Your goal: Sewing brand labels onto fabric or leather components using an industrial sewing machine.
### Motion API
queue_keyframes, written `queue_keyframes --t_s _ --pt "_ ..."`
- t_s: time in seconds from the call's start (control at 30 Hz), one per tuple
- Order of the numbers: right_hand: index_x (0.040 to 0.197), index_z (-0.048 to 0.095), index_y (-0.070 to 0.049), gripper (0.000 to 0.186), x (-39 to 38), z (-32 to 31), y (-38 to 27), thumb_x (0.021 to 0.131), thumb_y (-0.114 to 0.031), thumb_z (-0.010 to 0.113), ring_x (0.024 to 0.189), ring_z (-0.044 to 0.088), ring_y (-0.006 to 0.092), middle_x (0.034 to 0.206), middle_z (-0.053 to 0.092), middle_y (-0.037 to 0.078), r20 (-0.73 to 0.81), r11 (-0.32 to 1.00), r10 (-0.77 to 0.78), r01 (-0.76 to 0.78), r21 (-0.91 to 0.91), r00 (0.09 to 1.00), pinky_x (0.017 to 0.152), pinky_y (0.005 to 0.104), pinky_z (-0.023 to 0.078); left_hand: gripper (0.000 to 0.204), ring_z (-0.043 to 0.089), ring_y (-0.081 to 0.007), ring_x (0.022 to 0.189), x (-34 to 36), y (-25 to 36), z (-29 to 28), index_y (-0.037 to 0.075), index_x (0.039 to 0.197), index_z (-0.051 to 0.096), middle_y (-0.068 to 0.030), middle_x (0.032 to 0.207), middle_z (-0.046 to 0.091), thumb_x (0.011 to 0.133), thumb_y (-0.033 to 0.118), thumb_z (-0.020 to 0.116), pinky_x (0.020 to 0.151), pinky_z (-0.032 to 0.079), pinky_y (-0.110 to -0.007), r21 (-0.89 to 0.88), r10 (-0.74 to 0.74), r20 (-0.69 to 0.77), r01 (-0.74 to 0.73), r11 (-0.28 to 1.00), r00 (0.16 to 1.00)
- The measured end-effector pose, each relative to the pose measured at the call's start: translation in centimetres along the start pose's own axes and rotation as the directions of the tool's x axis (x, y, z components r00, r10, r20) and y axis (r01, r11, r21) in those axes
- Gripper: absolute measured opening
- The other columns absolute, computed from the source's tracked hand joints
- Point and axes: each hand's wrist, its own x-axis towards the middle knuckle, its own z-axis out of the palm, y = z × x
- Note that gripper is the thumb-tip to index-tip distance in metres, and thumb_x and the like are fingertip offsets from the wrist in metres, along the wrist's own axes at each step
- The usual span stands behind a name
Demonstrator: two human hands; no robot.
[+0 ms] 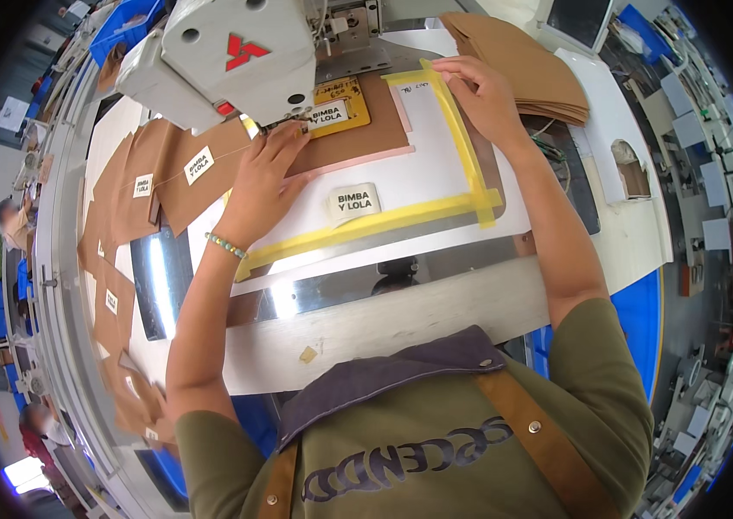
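Observation:
My left hand (273, 173) rests beside the sewing machine head (228, 56), fingers bent but apart, tips near the needle area on a brown panel (366, 138) with pink edging. There a yellow plate (345, 91) bears a white label (326, 114). My right hand (479, 99) has its fingers curled over the upper right corner of a white template sheet (440, 173) bordered with yellow tape (479, 195); its thumb is mostly hidden. A loose cream label (354, 200) lies on the sheet, below the brown panel.
Brown panels with white labels (128, 221) overlap along the left. A stack of brown pieces (522, 69) sits at the upper right, near a monitor (572, 22). Blue bins (120, 30) stand behind and under the table (358, 320). Other people (13, 221) are at the far left.

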Motion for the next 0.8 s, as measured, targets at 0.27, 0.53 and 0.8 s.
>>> queue_keyframes --t_s 0.27,0.53,0.8 --pt "0.121 0.079 -0.006 0.021 -0.3 0.0 -0.2 0.106 -0.014 0.066 0.109 0.073 0.0195 0.124 0.079 0.004 0.033 0.998 -0.026 0.028 -0.052 0.999 0.079 0.0324 0.054 0.049 0.046 -0.0421 0.152 0.0 -0.3 0.7 0.004 0.145 0.065 -0.0139 0.161 0.057 0.1 0.021 0.076 0.127 0.039 -0.05 0.06 -0.034 0.04 0.031 0.998 0.999" --pt "0.122 0.077 -0.003 0.021 -0.4 0.1 -0.8 0.107 -0.012 0.065 0.112 0.072 0.0192 0.125 0.078 0.006 0.075 0.997 -0.006 0.012 -0.076 0.997 0.089 0.0317 0.054 0.042 0.048 -0.0402 0.152 0.1 -0.5 0.4 0.005 0.14 0.07 -0.0125 0.158 0.06 0.101 0.02 0.074 0.126 0.04 -0.05 0.026 -0.057 0.048 0.056 0.998 0.997" --pt "0.12 0.078 -0.005 0.02 -0.4 0.3 -0.3 0.106 -0.014 0.067 0.11 0.074 0.0226 0.122 0.079 0.006 0.065 0.993 -0.077 0.082 -0.089 0.995 0.081 0.0333 0.057 0.042 0.047 -0.0387 0.153 0.4 -0.5 -0.1 0.006 0.141 0.071 -0.0127 0.156 0.061 0.101 0.02 0.074 0.126 0.04 -0.049 0.012 -0.059 0.081 0.058 0.998 0.995"
